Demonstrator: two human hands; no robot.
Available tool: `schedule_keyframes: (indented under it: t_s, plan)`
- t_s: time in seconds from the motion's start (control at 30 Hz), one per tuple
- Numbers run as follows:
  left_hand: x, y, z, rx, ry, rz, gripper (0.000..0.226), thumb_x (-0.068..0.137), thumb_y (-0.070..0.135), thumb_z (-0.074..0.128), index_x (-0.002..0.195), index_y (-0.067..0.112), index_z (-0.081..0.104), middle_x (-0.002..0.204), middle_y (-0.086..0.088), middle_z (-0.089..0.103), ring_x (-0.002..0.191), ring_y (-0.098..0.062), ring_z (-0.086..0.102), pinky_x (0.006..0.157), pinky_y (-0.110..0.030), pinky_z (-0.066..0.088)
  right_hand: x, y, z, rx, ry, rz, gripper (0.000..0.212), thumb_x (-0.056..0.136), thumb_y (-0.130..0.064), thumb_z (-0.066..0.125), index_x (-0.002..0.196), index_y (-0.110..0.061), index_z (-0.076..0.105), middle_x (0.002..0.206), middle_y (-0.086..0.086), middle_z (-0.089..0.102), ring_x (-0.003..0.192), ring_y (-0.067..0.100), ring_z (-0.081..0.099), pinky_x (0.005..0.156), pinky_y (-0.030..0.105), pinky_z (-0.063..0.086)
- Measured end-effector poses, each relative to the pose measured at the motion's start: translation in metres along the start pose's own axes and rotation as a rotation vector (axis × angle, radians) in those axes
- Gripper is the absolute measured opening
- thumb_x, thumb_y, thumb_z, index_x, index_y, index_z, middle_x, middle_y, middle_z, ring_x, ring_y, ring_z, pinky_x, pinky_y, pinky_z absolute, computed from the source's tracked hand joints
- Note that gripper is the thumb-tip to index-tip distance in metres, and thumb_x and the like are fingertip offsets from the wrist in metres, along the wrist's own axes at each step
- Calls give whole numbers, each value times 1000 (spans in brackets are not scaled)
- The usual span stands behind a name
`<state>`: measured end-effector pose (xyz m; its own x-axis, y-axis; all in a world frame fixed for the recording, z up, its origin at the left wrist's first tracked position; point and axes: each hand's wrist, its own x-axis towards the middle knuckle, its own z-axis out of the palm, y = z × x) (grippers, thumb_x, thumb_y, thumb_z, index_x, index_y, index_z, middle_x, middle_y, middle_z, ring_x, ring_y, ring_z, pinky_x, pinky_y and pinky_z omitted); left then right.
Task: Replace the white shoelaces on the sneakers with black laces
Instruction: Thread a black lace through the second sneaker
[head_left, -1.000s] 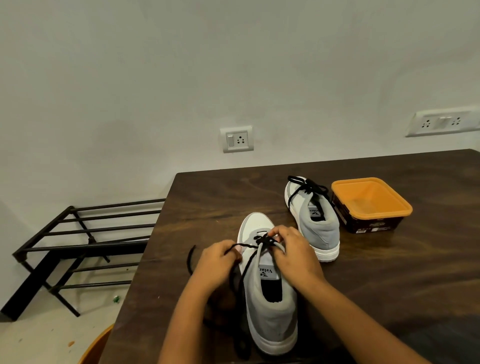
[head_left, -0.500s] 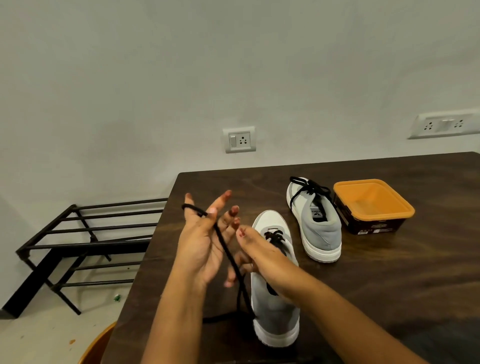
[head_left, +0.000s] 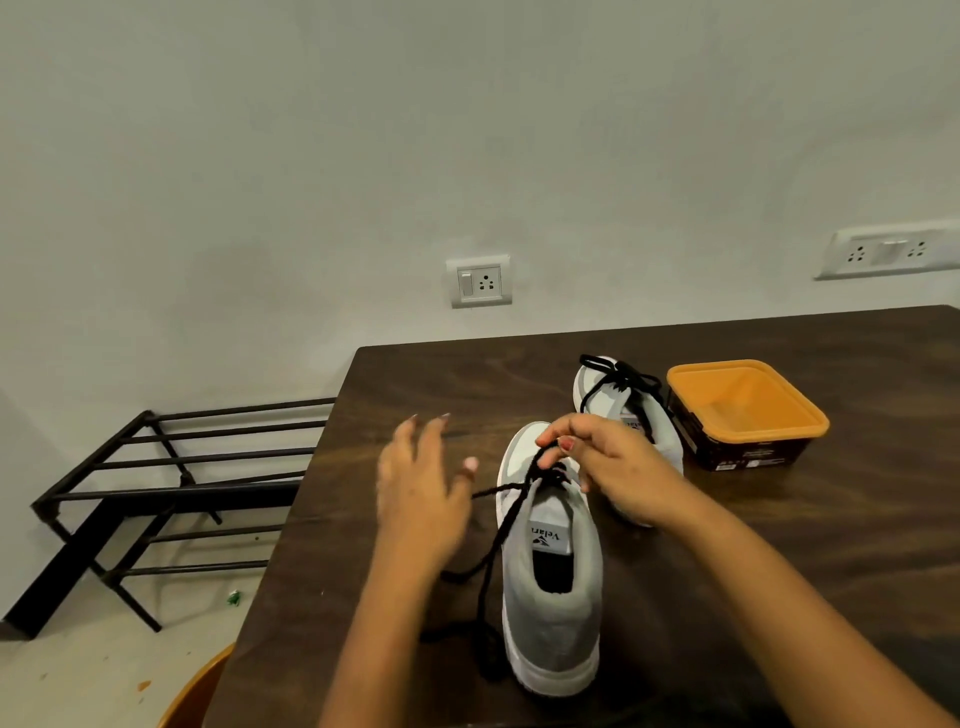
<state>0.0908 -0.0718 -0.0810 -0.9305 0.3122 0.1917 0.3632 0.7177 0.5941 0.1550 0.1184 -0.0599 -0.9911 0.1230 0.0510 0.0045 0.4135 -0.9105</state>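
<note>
Spread and blurred, the left hand (head_left: 421, 499) hung at the centre of the frame with nothing plainly held, while the right hand (head_left: 623, 467) pinched a black shoelace (head_left: 535, 467) between thumb and fingertips just above the shoe's eyelets.

At the left edge stood a black metal slatted rack (head_left: 171, 491) on the pale floor, and a curved orange rim (head_left: 195, 691) showed at the lower left corner. Right of these lay the dark brown wooden table (head_left: 779, 545).

From the pinch the lace dropped to the eyelets. One strand ran left toward the left hand's thumb; whether it touched could not be told. Other strands trailed down the shoe's left side onto the table.

Below the right hand sat the grey and white sneaker (head_left: 550, 613), heel toward the bottom of the frame. Behind the right hand, partly hidden by it, rested a second grey and white sneaker (head_left: 595, 389) laced in black. Just right of it stood a square orange tub with dark brown sides (head_left: 737, 454).

On the wall above were a white switch socket (head_left: 479, 281) and, at the far right, a wider white socket plate (head_left: 891, 253).
</note>
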Motion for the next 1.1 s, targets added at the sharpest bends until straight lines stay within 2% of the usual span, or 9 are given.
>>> schedule_keyframes:
  t_s: [0.07,0.13,0.27,0.4,0.5,0.63,0.77,0.97,1.1]
  plan:
    - [-6,28,11,-237,10,256,38,97,28,44,134,21,49,138,-1,46,127,-6,39,107,-19,30,1,3,6,-95,11,-82,14,99,-12,45,95,-23,52,79,1,70,60,16,59,55,26,46]
    - [-11,45,22,-442,-65,273,23,99,21,44,118,20,57,113,4,62,103,0,56,88,-14,45,2,7,10,-181,65,-130,13,96,-12,51,90,-24,48,66,3,62,65,26,59,60,38,47]
    - [-11,45,40,-434,-55,214,11,96,10,51,96,19,57,92,3,62,82,-4,57,69,-7,41,5,18,9,-169,133,-69,15,86,-13,66,78,-20,56,61,1,60,61,22,58,63,35,48]
    - [-9,35,51,-356,29,208,15,89,7,60,95,15,71,92,8,67,86,2,53,77,-2,36,4,28,15,-198,208,20,19,82,-15,72,76,-22,56,68,-8,54,60,5,49,58,13,39]
    - [-13,32,58,-269,111,220,19,85,4,64,95,17,74,91,5,68,87,-3,52,76,-1,34,1,31,13,-369,275,110,26,74,-22,80,80,-24,55,78,-6,53,65,4,47,63,20,41]
    - [-18,33,69,-261,64,123,39,85,8,63,116,32,60,92,6,56,82,-1,51,74,-8,39,-4,37,12,-373,143,290,15,78,-25,76,74,-22,63,62,-7,58,56,4,51,54,19,39]
    - [-15,31,77,-136,52,131,46,86,19,61,121,36,36,91,8,61,86,-3,45,74,-23,44,-11,43,12,-136,204,304,7,82,-14,73,78,-9,74,48,-8,55,40,-1,44,44,13,33]
    - [-14,28,82,-188,44,157,39,83,14,61,106,31,35,88,8,62,91,-5,47,77,-24,43,-15,42,17,231,162,363,7,85,-6,69,78,-8,70,57,-3,64,53,2,59,52,17,47]
    - [-14,27,83,-159,70,204,34,82,9,57,95,28,32,86,2,57,83,-11,48,72,-27,43,-15,44,19,253,150,357,8,86,-6,68,91,1,68,60,0,65,50,0,58,49,14,45]
